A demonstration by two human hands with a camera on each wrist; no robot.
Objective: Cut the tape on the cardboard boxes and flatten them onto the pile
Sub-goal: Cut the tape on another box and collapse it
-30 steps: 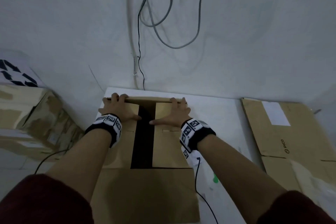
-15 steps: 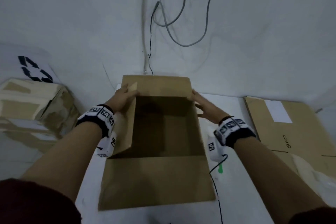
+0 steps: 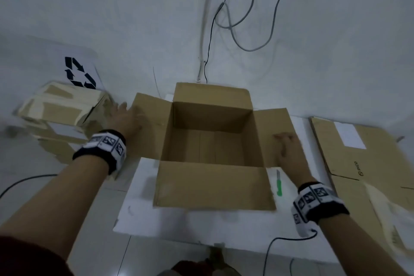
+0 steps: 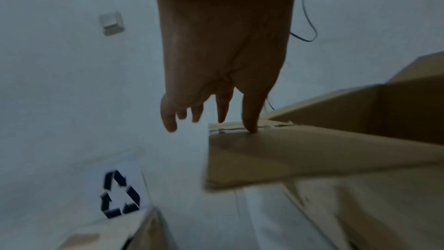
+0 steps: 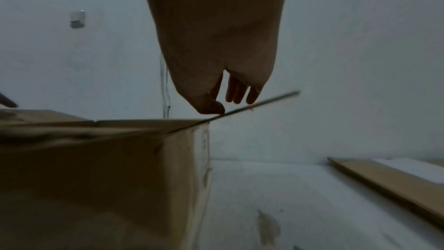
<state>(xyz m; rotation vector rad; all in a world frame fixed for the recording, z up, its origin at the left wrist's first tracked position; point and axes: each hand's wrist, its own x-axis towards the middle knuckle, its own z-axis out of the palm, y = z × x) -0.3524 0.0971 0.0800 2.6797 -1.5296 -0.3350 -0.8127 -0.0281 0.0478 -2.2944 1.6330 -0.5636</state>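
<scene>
A brown cardboard box (image 3: 208,139) stands on a white board (image 3: 143,204), its top flaps spread outward and its inside bare. My left hand (image 3: 125,116) lies flat on the left flap (image 3: 152,127), fingers straight; in the left wrist view my thumb touches that flap (image 4: 276,149). My right hand (image 3: 286,145) rests with straight fingers on the right flap (image 3: 273,123); in the right wrist view the right hand (image 5: 223,100) hovers at the thin edge of the flap (image 5: 264,102). A green-handled knife (image 3: 279,184) lies on the board beside the box's right front corner.
Flattened cardboard sheets (image 3: 358,163) are piled on the floor at right. Taped boxes (image 3: 60,110) stand at left under a recycling sign (image 3: 79,73). Cables (image 3: 235,18) hang down the white wall behind. A cord (image 3: 275,251) trails from my right wrist.
Both hands went from the closed top flaps to pulling the side flaps outward. The flaps now lie spread out and the box is open. The view has pulled back.
</scene>
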